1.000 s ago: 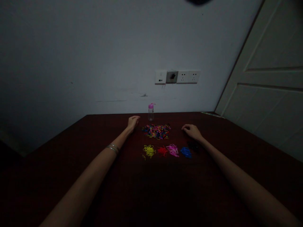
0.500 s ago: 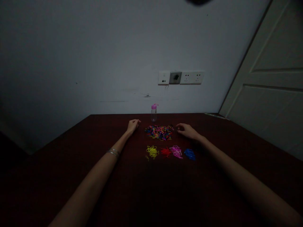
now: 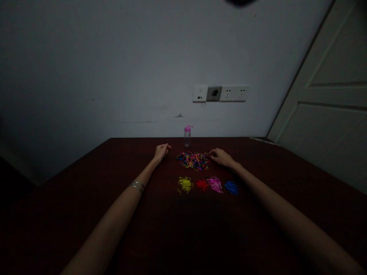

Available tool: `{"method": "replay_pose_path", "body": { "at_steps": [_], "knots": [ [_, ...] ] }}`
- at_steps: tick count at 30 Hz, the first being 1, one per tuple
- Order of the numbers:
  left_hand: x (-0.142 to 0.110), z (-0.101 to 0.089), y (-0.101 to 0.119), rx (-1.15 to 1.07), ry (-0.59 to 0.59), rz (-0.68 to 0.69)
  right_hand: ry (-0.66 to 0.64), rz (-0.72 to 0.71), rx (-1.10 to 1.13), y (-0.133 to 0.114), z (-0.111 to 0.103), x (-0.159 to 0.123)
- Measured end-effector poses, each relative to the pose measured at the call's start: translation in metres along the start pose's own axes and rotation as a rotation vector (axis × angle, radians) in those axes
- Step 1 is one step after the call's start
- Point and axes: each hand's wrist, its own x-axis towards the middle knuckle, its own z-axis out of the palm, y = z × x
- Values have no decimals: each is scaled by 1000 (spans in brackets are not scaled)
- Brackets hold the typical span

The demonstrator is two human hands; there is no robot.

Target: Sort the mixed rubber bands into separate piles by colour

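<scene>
A mixed heap of small coloured rubber bands (image 3: 194, 160) lies on the dark red table. My right hand (image 3: 220, 156) is at the heap's right edge, thumb and fingers pinched together at the outermost bands; what is between the fingertips is too small to make out. To the left of the heap my left hand (image 3: 162, 151) rests on the table, fingers curled in, apart from the bands, with nothing visible in it. Nearer to me are sorted piles in a row: yellow bands (image 3: 185, 185), red bands (image 3: 202, 185), pink bands (image 3: 215, 185) and blue bands (image 3: 231, 187).
Behind the heap stands a clear bottle (image 3: 187, 141) with a pink lid, close to the wall. Wall sockets (image 3: 233, 93) sit above the table (image 3: 183, 229). A pale panelled door (image 3: 329, 95) is on the right.
My right hand has moved left to the edge of the heap, and its fingers have closed together. My left hand stays in about the same place.
</scene>
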Motion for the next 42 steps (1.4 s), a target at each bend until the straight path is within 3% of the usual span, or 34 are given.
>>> {"method": "replay_pose_path", "body": {
  "at_steps": [15, 20, 27, 33, 35, 37, 40, 42],
  "knots": [
    [-3, 0, 4, -3, -15, -7, 73, -2, 74, 2, 0, -10],
    [-2, 0, 3, 15, -8, -3, 32, -79, 233, 2, -30, -12],
    [-5, 0, 5, 21, -15, 13, -466, -196, 377, -36, -94, -34],
    [-7, 0, 7, 38, -19, 7, -851, -183, 329, -60, -89, -39],
    [-7, 1, 6, 46, -4, 16, -917, -152, 314, -60, -85, -37],
    [-6, 1, 6, 74, 35, 55, -911, -132, 314, -56, -84, -36],
    [-6, 0, 11, 187, 100, 142, -787, -139, 363, -46, -88, -36],
    [-7, 0, 21, 269, 44, 167, -668, -139, 397, -37, -90, -35]
  ]
}}
